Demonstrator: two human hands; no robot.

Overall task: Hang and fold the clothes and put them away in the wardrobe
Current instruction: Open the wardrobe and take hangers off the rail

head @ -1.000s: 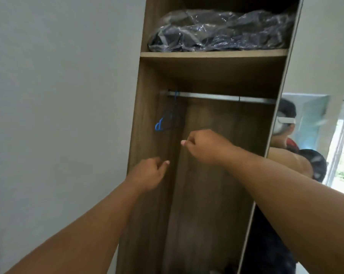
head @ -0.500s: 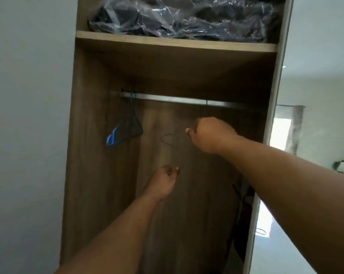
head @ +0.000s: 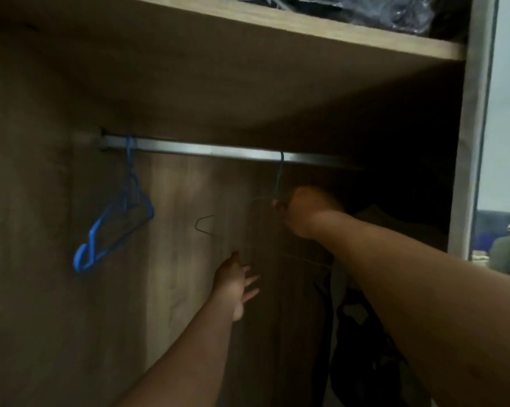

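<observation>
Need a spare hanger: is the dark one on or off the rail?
On: the dark hanger's hook loops over the rail.

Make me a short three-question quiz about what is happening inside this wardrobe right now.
1. True or false: the bright blue plastic hangers hang at the left end of the silver metal rail.
2. Which hand grips the thin dark green wire hanger? A) left hand B) right hand
3. Fill in: the left hand's fingers are ____.

Key:
1. True
2. B
3. Spread, holding nothing
</observation>
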